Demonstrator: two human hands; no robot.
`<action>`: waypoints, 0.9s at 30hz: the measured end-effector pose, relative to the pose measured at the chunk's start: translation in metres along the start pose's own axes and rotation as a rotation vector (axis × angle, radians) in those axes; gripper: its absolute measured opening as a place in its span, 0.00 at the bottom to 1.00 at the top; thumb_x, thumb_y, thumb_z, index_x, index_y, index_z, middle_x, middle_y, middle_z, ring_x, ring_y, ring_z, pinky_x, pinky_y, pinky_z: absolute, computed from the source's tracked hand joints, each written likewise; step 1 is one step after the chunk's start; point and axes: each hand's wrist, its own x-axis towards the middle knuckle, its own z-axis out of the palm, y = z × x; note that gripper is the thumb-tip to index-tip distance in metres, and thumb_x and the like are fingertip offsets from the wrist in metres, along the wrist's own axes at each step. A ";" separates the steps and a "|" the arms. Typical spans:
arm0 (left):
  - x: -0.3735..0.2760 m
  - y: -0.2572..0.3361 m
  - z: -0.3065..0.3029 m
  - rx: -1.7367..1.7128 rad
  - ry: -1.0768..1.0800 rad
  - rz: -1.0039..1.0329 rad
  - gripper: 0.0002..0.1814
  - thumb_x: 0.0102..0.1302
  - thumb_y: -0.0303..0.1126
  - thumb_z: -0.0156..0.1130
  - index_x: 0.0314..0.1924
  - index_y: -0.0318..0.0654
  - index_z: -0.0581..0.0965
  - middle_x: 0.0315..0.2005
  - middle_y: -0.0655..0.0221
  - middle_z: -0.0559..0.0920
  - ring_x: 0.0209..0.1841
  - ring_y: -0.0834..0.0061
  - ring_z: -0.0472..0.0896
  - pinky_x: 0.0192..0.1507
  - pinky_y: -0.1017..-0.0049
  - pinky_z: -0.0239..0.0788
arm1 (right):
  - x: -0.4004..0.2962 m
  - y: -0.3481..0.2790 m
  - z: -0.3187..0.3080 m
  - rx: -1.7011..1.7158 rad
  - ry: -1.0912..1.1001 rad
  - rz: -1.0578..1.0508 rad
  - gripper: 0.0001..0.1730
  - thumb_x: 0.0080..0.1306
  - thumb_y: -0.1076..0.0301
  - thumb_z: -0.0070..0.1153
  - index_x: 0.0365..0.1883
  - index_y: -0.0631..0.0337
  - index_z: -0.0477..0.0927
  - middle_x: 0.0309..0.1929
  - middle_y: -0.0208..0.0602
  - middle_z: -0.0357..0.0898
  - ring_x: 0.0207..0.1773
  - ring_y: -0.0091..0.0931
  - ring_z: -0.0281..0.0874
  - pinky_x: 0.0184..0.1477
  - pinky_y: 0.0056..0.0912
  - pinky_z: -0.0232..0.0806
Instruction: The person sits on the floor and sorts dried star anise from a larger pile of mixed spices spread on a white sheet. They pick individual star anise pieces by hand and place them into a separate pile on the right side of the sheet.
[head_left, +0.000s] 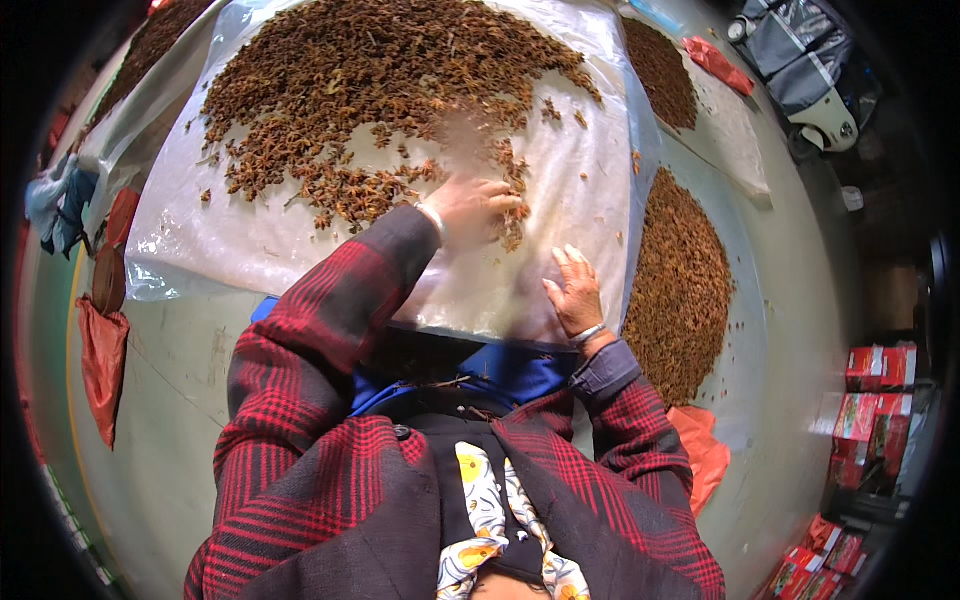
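Observation:
A large pile of brown star anise (375, 75) covers the far part of a table topped with a pale sheet under clear plastic (577, 202). My left hand (472, 206), blurred by motion, reaches over the middle of the sheet. Its fingers are at a short strip of loose star anise (515, 191); whether any piece is gripped is hidden by the blur. Lower on the right, my right hand (577, 292) rests near the sheet's front edge, palm down, thumb apart and holding nothing. Both wrists wear a bracelet.
A second heap of star anise (679, 300) lies on the floor to the right, with another pile (660, 75) beyond it. An orange-red bag (697, 454) touches the near heap. Red boxes (874, 420) are stacked far right. At left hangs a red bag (105, 367).

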 end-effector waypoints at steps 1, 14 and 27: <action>-0.009 0.009 0.002 0.036 0.027 0.042 0.32 0.56 0.41 0.63 0.62 0.52 0.69 0.61 0.66 0.70 0.64 0.64 0.66 0.63 0.59 0.55 | -0.004 -0.001 0.003 -0.022 -0.010 -0.010 0.31 0.57 0.62 0.60 0.60 0.59 0.71 0.61 0.51 0.66 0.65 0.44 0.61 0.66 0.43 0.53; -0.054 -0.003 0.013 0.111 0.237 -0.184 0.15 0.55 0.29 0.59 0.43 0.49 0.81 0.54 0.68 0.76 0.62 0.64 0.68 0.62 0.64 0.58 | 0.037 -0.017 0.017 -0.092 0.031 -0.087 0.28 0.55 0.65 0.57 0.57 0.52 0.73 0.64 0.37 0.64 0.65 0.36 0.60 0.66 0.48 0.49; -0.037 0.013 0.020 -0.092 0.176 -0.137 0.10 0.53 0.23 0.61 0.36 0.45 0.80 0.42 0.67 0.80 0.51 0.62 0.75 0.53 0.66 0.68 | 0.033 -0.013 0.014 0.181 0.182 -0.011 0.08 0.55 0.72 0.55 0.34 0.56 0.81 0.34 0.39 0.78 0.42 0.38 0.75 0.48 0.39 0.66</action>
